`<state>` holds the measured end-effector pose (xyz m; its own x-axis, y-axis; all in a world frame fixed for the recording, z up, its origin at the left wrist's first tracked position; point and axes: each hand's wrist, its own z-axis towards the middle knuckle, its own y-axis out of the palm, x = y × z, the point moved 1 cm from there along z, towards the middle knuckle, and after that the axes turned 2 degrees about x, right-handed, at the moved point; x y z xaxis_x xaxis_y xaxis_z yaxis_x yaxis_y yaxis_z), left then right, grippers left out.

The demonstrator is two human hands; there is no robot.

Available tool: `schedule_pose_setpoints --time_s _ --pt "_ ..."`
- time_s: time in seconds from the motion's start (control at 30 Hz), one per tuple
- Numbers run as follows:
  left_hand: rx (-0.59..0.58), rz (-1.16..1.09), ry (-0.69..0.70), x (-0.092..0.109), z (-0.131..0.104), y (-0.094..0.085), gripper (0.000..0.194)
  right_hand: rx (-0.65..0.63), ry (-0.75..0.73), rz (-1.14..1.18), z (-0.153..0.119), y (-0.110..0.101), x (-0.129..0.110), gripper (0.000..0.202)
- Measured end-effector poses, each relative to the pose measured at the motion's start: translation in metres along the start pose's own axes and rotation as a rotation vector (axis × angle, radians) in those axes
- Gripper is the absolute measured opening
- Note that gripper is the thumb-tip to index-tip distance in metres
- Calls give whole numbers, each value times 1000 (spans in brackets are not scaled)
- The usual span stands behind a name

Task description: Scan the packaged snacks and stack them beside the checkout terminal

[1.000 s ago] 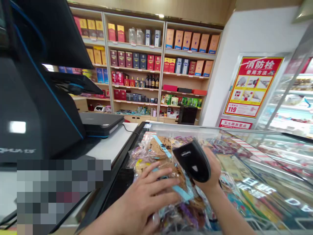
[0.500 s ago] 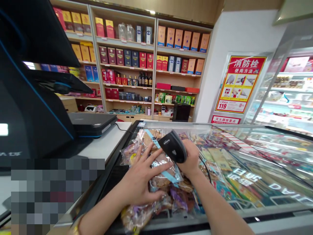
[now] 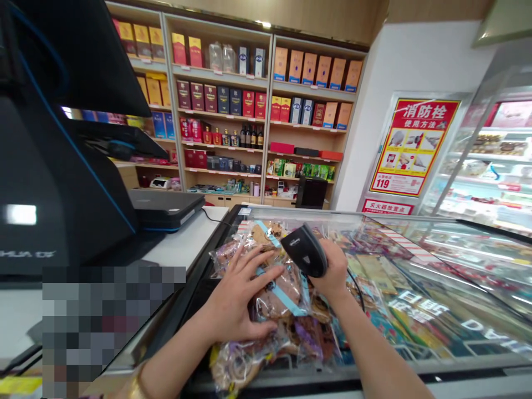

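My right hand (image 3: pixel 334 269) is wrapped round the handle of a black barcode scanner (image 3: pixel 305 249), whose head points left over the packets. A cable runs from it down past my wrist. My left hand (image 3: pixel 239 299) lies with fingers spread on a pile of clear plastic food packets. Under its fingers is a packet with a light blue strip (image 3: pixel 280 293). Another blue-striped packet (image 3: pixel 266 233) lies behind it, just left of the scanner head. Purple-marked packets (image 3: pixel 311 335) and a packet with round pieces (image 3: pixel 235 366) lie nearer to me. My left palm hides part of the pile.
The pile rests on the glass top of a chest freezer (image 3: pixel 436 266) with colourful packs inside. At left stand a black checkout terminal (image 3: pixel 75 166) and a flat black device (image 3: pixel 166 208) on a white counter (image 3: pixel 199 235). Shelves of boxes (image 3: pixel 224 100) line the back wall.
The whole view has shifted slightly to the right. My left fingers have drawn back a little, showing more of the blue-striped packets. The scanner stays in my right hand over the pile.
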<state>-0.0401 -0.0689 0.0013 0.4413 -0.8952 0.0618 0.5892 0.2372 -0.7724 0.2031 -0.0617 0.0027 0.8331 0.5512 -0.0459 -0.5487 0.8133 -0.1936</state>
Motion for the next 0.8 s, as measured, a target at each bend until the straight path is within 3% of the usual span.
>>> schedule_pose_setpoints --time_s 0.43,0.53,0.6,0.67,0.8 --pt "-39 -93 -44 18 -2 -4 92 -12 3 10 1 -4 -3 10" --pt "1 -174 -53 17 -5 -3 87 -4 -15 19 2 -5 -4 10" --pt "105 -314 -52 14 -8 -2 83 18 -25 34 3 -6 -3 9" --pt "303 -564 -143 9 -10 -1 73 43 -20 53 3 -8 -3 8" --pt "792 -1174 -572 -3 -8 -3 58 57 -15 72 6 -13 -3 9"
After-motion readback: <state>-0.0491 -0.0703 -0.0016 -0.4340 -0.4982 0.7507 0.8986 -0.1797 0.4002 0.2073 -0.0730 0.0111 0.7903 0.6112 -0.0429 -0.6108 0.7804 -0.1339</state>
